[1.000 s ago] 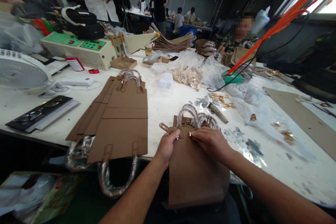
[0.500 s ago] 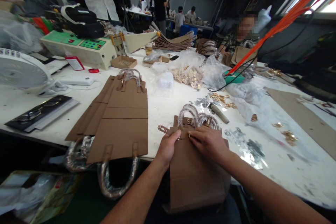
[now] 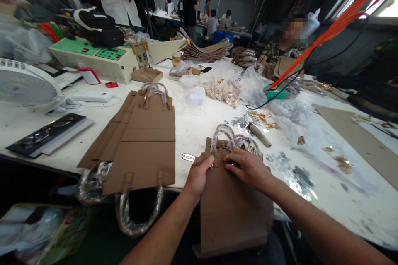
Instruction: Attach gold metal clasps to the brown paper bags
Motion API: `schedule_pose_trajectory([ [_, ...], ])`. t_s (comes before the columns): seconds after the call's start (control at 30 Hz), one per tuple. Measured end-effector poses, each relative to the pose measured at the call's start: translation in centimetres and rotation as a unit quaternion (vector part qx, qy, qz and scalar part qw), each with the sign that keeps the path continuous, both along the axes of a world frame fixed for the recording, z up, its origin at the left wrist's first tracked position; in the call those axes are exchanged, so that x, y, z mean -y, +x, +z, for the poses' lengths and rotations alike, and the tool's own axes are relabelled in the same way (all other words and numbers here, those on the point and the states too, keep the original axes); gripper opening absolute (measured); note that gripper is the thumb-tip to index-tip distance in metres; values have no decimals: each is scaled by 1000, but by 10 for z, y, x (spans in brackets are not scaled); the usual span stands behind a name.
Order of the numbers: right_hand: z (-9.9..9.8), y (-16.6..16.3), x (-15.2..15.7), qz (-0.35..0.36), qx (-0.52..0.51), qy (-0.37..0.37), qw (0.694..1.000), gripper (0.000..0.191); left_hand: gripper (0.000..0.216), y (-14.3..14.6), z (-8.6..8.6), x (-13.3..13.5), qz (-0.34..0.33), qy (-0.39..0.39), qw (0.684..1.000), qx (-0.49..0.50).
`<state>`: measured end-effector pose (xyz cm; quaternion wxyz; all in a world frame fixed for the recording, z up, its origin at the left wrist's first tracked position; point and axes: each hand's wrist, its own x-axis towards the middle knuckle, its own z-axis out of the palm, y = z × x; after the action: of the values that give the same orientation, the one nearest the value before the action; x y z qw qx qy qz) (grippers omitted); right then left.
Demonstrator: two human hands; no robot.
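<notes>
A brown leather bag panel (image 3: 231, 207) with plastic-wrapped handles (image 3: 228, 138) lies at the table's front edge and hangs over it. My left hand (image 3: 197, 176) grips its upper left corner, fingers closed on the leather. My right hand (image 3: 247, 167) presses on the panel's top edge beside the handles, fingers curled on it. A small metal plate (image 3: 188, 157) lies on the white table (image 3: 192, 130) just left of the panel.
A stack of brown panels (image 3: 143, 140) with wrapped handles lies to the left. Bags of gold hardware (image 3: 222, 89), loose metal parts (image 3: 292, 172), a green-topped machine (image 3: 96, 60) and a white fan (image 3: 26, 87) stand around. A seated person (image 3: 287, 41) works opposite; others stand behind.
The metal plate that stuck out beside my left hand now lies flat on the table, a little further left. Both hands stay on the panel's top edge.
</notes>
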<state>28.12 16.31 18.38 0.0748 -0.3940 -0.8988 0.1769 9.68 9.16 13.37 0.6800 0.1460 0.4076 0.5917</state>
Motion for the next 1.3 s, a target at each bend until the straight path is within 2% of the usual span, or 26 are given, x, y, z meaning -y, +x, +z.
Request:
schedule_pose_trajectory([
  [0.17, 7, 1, -9, 65, 28, -9, 997, 15, 57, 2, -6, -1, 3, 8, 1000, -10],
  [0.3, 7, 2, -10, 83, 33, -13, 996, 16, 57, 3, -5, -2, 8, 7, 1000, -22],
  [0.5, 3, 1, -8, 34, -6, -27, 999, 13, 55, 2, -4, -1, 3, 18, 1000, -23],
  [0.73, 6, 6, -12, 48, -32, -65, 996, 14, 64, 5, -8, -1, 13, -34, 999, -17],
  [0.93, 9, 0, -13, 66, 17, -45, 997, 12, 60, 5, -10, -3, 45, -2, 998, -48],
  [1.0, 8, -4, -12, 41, 24, -41, 998, 9, 59, 5, -10, -2, 47, -7, 997, -60],
  [1.1, 3, -8, -9, -45, 2, -56, 997, 12, 61, 4, -8, 2, 38, -4, 998, -47],
  [1.17, -2, -9, -5, -72, -14, -63, 995, 13, 62, 3, -7, 3, 36, -8, 998, -48],
  [1.23, -7, -10, 0, -52, -11, -40, 998, 10, 63, 2, -9, 3, 39, -16, 997, -67],
  [1.3, -12, -13, 7, -17, 19, 10, 1000, 18, 64, 0, -15, 1, 41, -18, 995, -89],
])
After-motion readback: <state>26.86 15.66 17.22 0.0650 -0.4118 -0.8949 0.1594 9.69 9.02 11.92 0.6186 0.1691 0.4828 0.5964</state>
